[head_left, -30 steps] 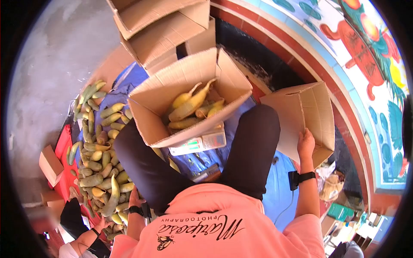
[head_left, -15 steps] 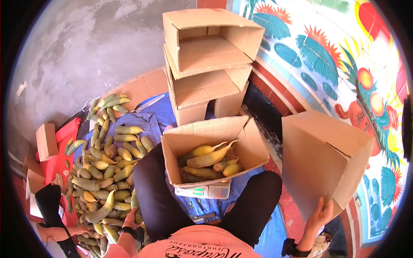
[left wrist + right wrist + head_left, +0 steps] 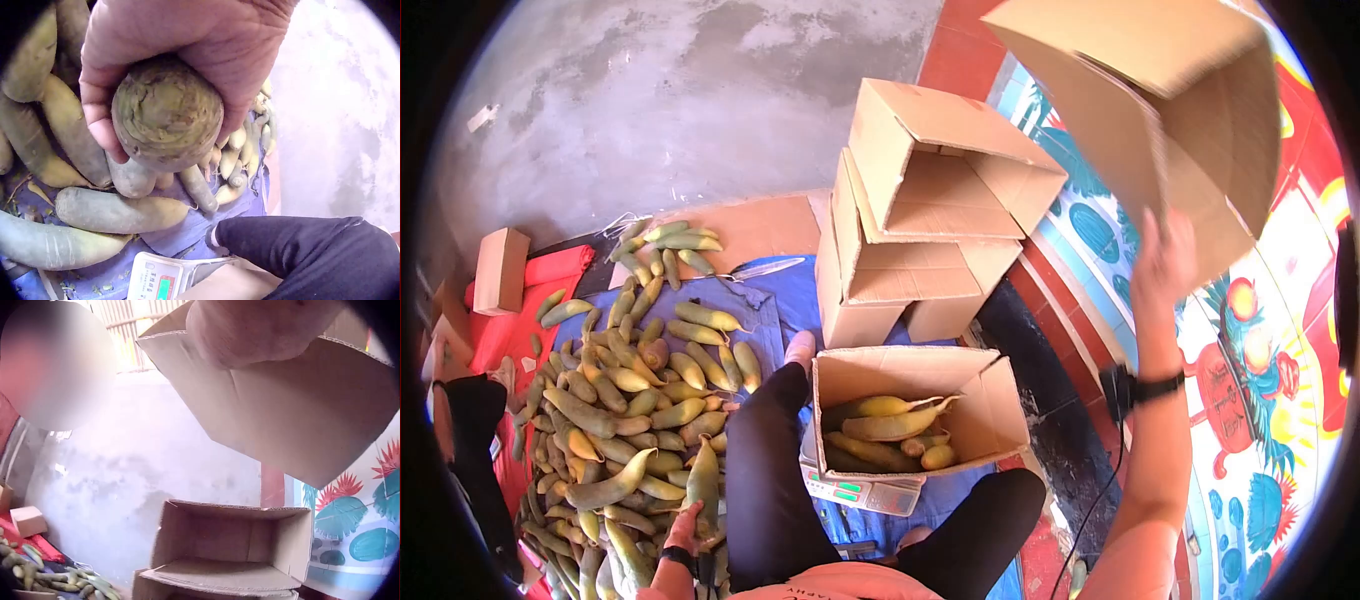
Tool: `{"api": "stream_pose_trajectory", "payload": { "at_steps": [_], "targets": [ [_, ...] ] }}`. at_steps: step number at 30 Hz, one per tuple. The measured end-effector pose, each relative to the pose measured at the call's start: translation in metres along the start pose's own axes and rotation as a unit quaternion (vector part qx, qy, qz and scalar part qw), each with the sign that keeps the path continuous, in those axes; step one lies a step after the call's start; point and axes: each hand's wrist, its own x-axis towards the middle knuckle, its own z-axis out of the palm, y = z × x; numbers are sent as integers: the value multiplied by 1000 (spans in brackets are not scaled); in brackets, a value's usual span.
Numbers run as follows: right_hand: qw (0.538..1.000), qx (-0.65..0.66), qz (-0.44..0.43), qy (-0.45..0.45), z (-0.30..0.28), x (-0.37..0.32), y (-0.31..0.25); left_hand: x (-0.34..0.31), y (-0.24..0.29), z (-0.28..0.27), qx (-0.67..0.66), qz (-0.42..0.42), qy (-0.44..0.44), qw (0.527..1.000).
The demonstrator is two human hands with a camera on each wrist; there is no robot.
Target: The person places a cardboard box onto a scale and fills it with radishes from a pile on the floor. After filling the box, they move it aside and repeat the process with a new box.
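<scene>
By the right hand, a raised cardboard box is gripped at its edge, with the fingers closed on the board; how the fingertips lie cannot be told, as they are blurred or hidden. The box is held in the air, apart from the stacked boxes. In the left hand, one thick radish is held, its round end being enclosed by the curled fingers and the thumb, above the radish pile. Between the knees, an open carton with several radishes is supported by a scale.
</scene>
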Motion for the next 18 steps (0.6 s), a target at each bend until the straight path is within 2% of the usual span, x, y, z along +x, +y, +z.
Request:
{"api": "stream_pose_trajectory", "payload": {
  "at_steps": [1,4,6,7,9,11,13,18],
  "targets": [
    [998,23,-47,24,32,16,-1,17,-7,-10,-10,5,-12,1000],
    [993,62,-96,27,119,47,-14,16,-8,-9,1,11,25,1000],
    [994,33,-95,-48,166,41,-23,-9,0,5,0,10,33,999],
    [994,38,-95,-47,180,31,-30,-17,3,7,3,10,38,999],
    [965,-78,-10,-251,203,14,-48,0,-6,-1,-17,22,19,999],
    [962,-70,-14,-265,219,-4,-52,3,-8,-2,-34,32,-1,999],
    [957,-69,-17,-281,220,-9,-51,-14,2,8,-8,1,35,999],
    [946,-89,-30,-310,194,-12,-50,-4,-1,1,-15,-5,19,1000]
  ]
}}
